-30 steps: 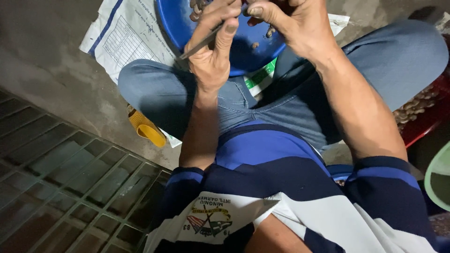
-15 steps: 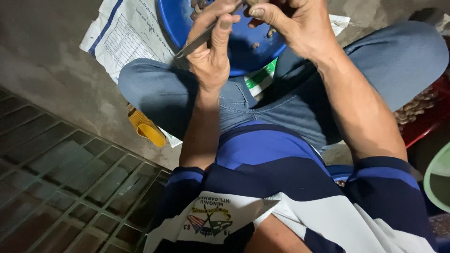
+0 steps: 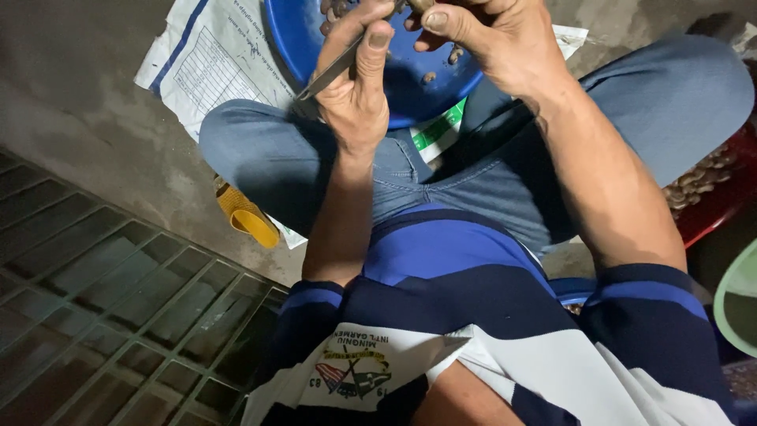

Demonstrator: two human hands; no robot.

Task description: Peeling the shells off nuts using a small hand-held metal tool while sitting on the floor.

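My left hand (image 3: 355, 87) fingers closed around a thin metal blade (image 3: 335, 69); right hand (image 3: 493, 39) fingers pinch a small nut (image 3: 419, 5) above the blue bowl (image 3: 410, 87).

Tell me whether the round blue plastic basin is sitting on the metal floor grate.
No, the round blue plastic basin rests on printed paper, far from the metal floor grate.

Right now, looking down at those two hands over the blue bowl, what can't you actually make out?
- Head view: what the right hand pinches; the top edge cuts it off.
- The tip of the thin metal blade in the left hand: hidden behind the fingers.
- The blue bowl: its far part lies beyond the top edge.
- The small brown pieces in it: too small to identify.
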